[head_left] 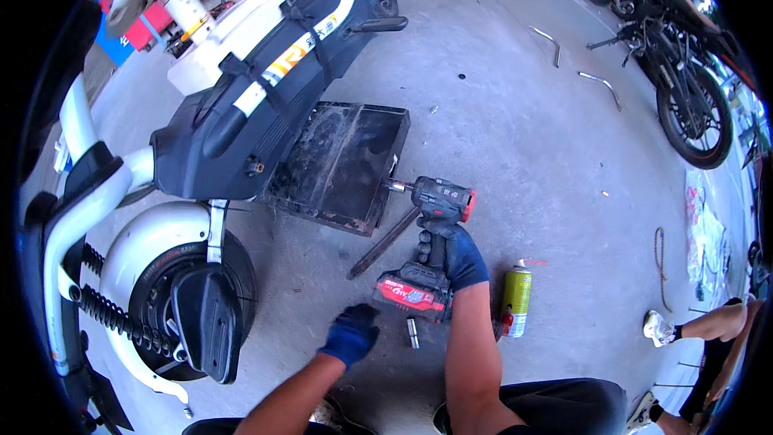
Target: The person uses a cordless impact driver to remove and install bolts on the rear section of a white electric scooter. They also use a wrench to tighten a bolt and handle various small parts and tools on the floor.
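Observation:
My right hand, in a dark blue glove, grips the handle of a cordless impact wrench with a red-and-black battery. The socket on its nose points left, at the near right side of a black metal stand; whether it is seated on anything is hard to see. My left hand, gloved too, is curled low over the floor left of the battery; its fingers hide anything in them. A loose metal socket lies between my forearms. Under the wrench, a dark flat bar slants away from the stand.
A white-and-black scooter stands over the stand at left, its wheel nearby. A yellow-green spray can stands right of my forearm. Bent metal tubes lie farther off. A motorcycle and another person's leg are at right.

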A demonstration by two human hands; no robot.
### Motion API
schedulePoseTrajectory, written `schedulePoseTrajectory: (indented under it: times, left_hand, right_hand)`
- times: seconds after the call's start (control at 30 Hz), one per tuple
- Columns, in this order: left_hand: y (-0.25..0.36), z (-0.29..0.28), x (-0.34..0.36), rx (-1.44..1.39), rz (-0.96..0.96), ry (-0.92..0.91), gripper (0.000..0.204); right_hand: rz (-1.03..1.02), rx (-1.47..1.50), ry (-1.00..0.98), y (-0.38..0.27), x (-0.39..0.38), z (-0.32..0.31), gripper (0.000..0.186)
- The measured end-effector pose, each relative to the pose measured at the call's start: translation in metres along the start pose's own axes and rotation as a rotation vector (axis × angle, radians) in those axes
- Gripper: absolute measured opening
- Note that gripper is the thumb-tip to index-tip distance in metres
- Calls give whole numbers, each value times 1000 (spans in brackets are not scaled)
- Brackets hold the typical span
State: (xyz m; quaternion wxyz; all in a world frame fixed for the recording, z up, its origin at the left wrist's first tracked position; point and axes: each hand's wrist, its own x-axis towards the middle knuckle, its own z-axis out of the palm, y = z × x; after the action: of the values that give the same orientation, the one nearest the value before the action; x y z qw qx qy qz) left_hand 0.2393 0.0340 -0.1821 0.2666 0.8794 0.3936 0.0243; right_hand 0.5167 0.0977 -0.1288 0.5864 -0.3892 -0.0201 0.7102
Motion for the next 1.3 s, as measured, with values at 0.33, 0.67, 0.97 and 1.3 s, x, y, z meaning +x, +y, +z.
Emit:
schedulePoseTrajectory:
  times: [0.33, 0.67, 0.97, 1.3]
  left_hand:
    - [74, -224, 8, -245, -198, -199, 32]
    - [70, -202, 32, 15, -92, -39, 36]
    - [60, -239, 25, 222, -3, 64, 35]
    - [-1, -331, 26, 541, -115, 653, 75]
  right_hand:
    - [-29, 0, 31, 2, 5, -16, 17]
    - [38, 7, 24, -4, 7, -4, 14]
    - [117, 53, 29, 7, 22, -10, 18]
    - [124, 49, 3, 10, 26, -5, 19]
